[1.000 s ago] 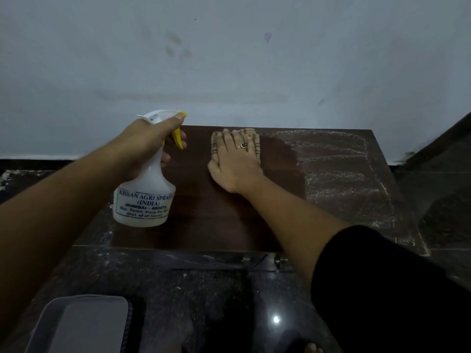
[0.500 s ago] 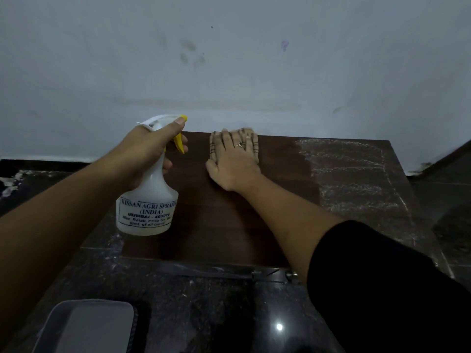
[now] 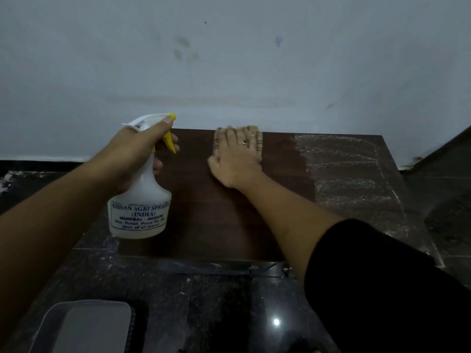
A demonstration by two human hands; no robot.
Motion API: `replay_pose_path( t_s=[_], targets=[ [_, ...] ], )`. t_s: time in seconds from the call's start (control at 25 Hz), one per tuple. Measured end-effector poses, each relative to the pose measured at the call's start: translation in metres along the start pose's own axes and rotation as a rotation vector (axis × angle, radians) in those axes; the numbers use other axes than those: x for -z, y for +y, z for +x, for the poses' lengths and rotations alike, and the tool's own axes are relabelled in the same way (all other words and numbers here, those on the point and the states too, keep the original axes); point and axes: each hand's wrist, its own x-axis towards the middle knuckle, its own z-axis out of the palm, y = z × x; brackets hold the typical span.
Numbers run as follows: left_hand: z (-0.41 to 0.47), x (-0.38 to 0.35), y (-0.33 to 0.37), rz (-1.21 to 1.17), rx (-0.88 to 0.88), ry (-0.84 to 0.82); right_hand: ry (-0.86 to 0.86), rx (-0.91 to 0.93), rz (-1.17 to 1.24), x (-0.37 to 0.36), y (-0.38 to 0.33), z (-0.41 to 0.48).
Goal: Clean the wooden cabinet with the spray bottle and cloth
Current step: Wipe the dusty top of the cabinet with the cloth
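**Rear-edge wipe**

My right hand (image 3: 235, 161) presses flat on the limp beige checked cloth (image 3: 258, 145) at the rear edge of the dark wooden cabinet (image 3: 216, 220). My left hand (image 3: 135, 151) grips the white plastic spray bottle (image 3: 141, 205), probably light, by its neck.

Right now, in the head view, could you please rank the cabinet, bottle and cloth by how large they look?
1. The cabinet: largest.
2. The bottle: held nearer the camera, which may inflate it.
3. The cloth: smallest, though the right hand covers most of it, so its full extent is unsure.
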Motion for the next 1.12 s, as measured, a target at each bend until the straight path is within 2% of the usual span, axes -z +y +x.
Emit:
replay_pose_path(
  t_s=[0.12, 0.2, 0.28, 0.36, 0.44, 0.52, 0.64, 0.76, 0.88, 1.0, 1.12],
  targets=[
    [0.001, -0.009, 0.003, 0.007, 0.025, 0.004, 0.003, 0.12, -0.018, 0.005, 0.015, 0.002],
    [-0.002, -0.011, 0.003, -0.006, 0.031, 0.01, 0.042, 0.042, -0.039, 0.007, 0.051, -0.002],
    [-0.006, -0.011, 0.001, -0.018, 0.025, 0.009, 0.05, -0.113, -0.022, 0.009, 0.079, -0.012],
    [-0.01, -0.011, 0.001, -0.022, 0.021, 0.006, 0.039, -0.212, -0.007, 0.011, 0.072, -0.013],
    [-0.011, -0.013, 0.003, -0.005, 0.022, 0.005, -0.003, -0.153, 0.01, 0.009, 0.038, -0.008],
    [-0.012, -0.015, 0.005, 0.009, 0.027, 0.01, -0.015, 0.012, -0.002, 0.005, 0.013, -0.006],
    [-0.018, -0.017, 0.005, -0.003, 0.039, 0.036, -0.005, 0.107, -0.019, 0.008, 0.035, -0.007],
    [-0.025, -0.011, 0.0, -0.017, 0.043, 0.055, 0.031, -0.068, -0.021, 0.012, 0.076, -0.012],
    [-0.027, -0.003, -0.006, -0.014, 0.052, 0.069, 0.001, -0.18, -0.017, 0.011, 0.056, -0.013],
    [-0.028, 0.002, -0.008, -0.002, 0.041, 0.08, -0.015, -0.031, 0.001, 0.005, 0.018, -0.017],
    [-0.03, 0.005, -0.011, -0.009, 0.029, 0.075, -0.025, 0.07, -0.003, 0.006, 0.033, -0.024]
  ],
)
